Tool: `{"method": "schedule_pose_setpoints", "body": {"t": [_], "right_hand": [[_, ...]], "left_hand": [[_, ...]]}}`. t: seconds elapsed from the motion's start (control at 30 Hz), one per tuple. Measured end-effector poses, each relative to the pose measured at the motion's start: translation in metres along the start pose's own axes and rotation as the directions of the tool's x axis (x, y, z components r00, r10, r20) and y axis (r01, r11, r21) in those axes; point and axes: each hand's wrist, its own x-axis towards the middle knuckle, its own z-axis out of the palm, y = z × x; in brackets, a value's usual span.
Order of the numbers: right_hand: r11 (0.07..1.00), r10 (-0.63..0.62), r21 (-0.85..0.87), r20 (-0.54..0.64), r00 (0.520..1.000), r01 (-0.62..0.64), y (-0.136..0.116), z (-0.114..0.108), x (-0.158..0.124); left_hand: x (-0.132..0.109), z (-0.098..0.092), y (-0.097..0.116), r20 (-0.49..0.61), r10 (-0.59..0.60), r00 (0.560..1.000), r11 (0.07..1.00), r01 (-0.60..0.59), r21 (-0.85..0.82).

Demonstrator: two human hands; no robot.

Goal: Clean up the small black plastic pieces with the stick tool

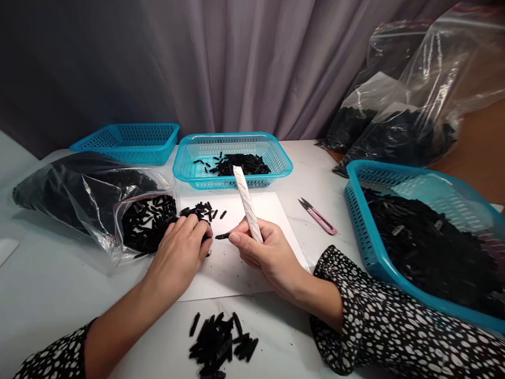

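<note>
My left hand [179,245] is curled over a pile of small black strips [199,210] at the mouth of a clear plastic bag [94,205], its fingers closed on some black pieces that are partly hidden. My right hand [268,252] is closed around a slim stick wrapped in white paper [247,202], which points up and away. Between that hand's thumb and finger a single black strip [222,236] is pinched, pointing left at my left hand. Both hands are above a white paper sheet [236,279] dotted with dark crumbs.
Close to me lies a heap of black strips [215,342]. A blue basket [232,181] at the back holds more strips; another blue basket [158,155] stands left of it. Pink-handled thread snips [319,218] lie right, near a large filled basket [357,221] and zip bags [410,137].
</note>
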Motion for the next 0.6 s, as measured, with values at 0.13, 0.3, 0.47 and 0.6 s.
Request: {"method": "schedule_pose_setpoints", "body": {"t": [0.13, 0.3, 0.47, 0.6], "right_hand": [[0.999, 0.028, 0.031, 0.008, 1.000, -0.029, -0.001, 0.000, 0.001], [0.993, 0.058, 0.097, 0.023, 0.998, -0.060, -0.001, 0.000, 0.001], [0.966, 0.070, 0.245, 0.072, 0.995, -0.085, -0.003, -0.003, 0.002], [0.946, 0.060, 0.312, 0.098, 0.993, -0.088, -0.004, -0.005, 0.005]], "left_hand": [[0.000, 0.001, -0.002, -0.058, 0.029, 0.998, 0.998, -0.032, -0.059], [0.000, -0.002, -0.001, -0.122, 0.102, 0.987, 0.992, -0.110, -0.063], [0.001, -0.015, -0.007, -0.165, 0.035, 0.986, 0.978, -0.068, -0.198], [0.000, -0.020, -0.010, -0.104, 0.049, 0.993, 0.973, -0.071, -0.221]]}}
